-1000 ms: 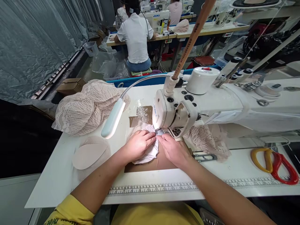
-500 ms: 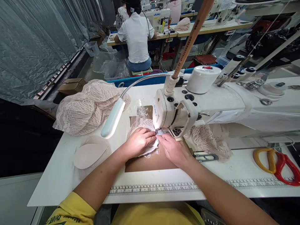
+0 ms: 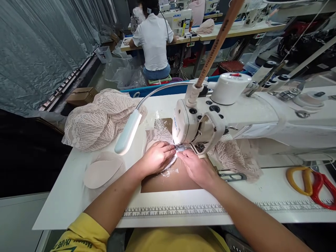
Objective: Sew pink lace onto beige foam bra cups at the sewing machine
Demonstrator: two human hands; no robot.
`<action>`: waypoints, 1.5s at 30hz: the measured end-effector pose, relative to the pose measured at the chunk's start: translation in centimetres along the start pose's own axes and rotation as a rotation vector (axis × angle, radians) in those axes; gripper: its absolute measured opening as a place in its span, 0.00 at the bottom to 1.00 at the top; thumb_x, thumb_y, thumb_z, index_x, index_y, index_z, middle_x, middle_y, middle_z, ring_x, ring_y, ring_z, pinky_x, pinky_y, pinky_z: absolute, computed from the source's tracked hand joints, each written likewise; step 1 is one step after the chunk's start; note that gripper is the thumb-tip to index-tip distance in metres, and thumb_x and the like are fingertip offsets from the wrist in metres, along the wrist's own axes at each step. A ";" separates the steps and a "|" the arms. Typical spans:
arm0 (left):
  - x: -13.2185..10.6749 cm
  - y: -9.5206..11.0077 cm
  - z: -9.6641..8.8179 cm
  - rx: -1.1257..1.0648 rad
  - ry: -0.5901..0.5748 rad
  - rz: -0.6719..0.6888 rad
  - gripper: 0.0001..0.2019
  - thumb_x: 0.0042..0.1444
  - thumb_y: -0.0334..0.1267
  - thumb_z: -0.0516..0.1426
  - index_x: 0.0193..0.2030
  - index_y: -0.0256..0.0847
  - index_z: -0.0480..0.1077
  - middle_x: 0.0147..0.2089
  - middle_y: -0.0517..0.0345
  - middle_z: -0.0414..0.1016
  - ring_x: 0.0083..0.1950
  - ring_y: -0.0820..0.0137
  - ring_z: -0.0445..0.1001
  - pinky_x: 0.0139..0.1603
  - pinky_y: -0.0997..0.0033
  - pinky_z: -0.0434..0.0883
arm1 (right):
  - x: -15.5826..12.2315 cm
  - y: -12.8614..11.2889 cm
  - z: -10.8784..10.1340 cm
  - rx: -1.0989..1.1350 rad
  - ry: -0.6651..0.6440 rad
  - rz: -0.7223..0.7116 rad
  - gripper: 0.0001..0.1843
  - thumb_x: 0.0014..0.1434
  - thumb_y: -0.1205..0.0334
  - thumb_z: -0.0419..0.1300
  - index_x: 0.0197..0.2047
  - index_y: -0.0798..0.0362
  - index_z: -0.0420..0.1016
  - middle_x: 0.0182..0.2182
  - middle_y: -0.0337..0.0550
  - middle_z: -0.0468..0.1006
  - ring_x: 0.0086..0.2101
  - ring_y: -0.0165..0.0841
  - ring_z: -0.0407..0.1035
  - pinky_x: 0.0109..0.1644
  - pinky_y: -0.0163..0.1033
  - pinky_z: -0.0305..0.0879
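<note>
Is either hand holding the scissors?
No: the scissors lie far right, while the left hand and right hand press the lace piece.

Bright light from the gooseneck lamp (image 3: 127,133) glares on the table center (image 3: 160,117), while the frame edges curve and the left side stays dim.

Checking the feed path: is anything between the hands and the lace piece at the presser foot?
Nothing visible. The left hand lies flat on the lace piece; the right hand touches it by the presser foot. The lamp hangs leftward.
</note>
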State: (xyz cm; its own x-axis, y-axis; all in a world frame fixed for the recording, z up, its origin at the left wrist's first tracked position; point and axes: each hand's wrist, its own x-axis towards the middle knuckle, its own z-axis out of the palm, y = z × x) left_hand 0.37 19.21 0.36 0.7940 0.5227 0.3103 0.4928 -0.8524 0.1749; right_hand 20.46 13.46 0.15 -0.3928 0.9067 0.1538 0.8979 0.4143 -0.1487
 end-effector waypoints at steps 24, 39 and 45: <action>-0.9 0.3 -1.3 -0.045 -0.098 0.125 0.14 0.66 0.35 0.48 0.51 0.36 0.71 0.55 0.48 0.73 0.54 0.62 0.68 0.53 0.60 0.67 | 0.2 -0.5 -0.3 0.010 0.051 -0.087 0.21 0.59 0.74 0.49 0.50 0.53 0.76 0.33 0.44 0.75 0.28 0.31 0.63 0.28 0.36 0.52; -0.7 1.2 -0.1 -0.005 -0.056 0.008 0.17 0.65 0.37 0.48 0.56 0.35 0.69 0.56 0.46 0.73 0.55 0.59 0.68 0.52 0.57 0.69 | 0.3 -0.6 0.7 -0.067 0.014 0.036 0.21 0.62 0.69 0.50 0.55 0.52 0.74 0.42 0.47 0.77 0.29 0.32 0.66 0.29 0.37 0.55; -0.3 1.1 -0.3 -0.013 -0.062 -0.020 0.17 0.65 0.38 0.49 0.55 0.35 0.69 0.57 0.45 0.72 0.54 0.58 0.68 0.52 0.55 0.69 | 0.3 -0.5 1.0 -0.084 0.021 0.040 0.22 0.61 0.70 0.50 0.56 0.52 0.73 0.42 0.47 0.77 0.31 0.34 0.67 0.31 0.38 0.58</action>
State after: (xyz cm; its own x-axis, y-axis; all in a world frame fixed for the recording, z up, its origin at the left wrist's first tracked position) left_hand 0.53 18.12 0.69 0.8047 0.5392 0.2483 0.5044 -0.8417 0.1930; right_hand 19.70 13.57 -0.67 -0.3529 0.9201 0.1697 0.9267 0.3688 -0.0726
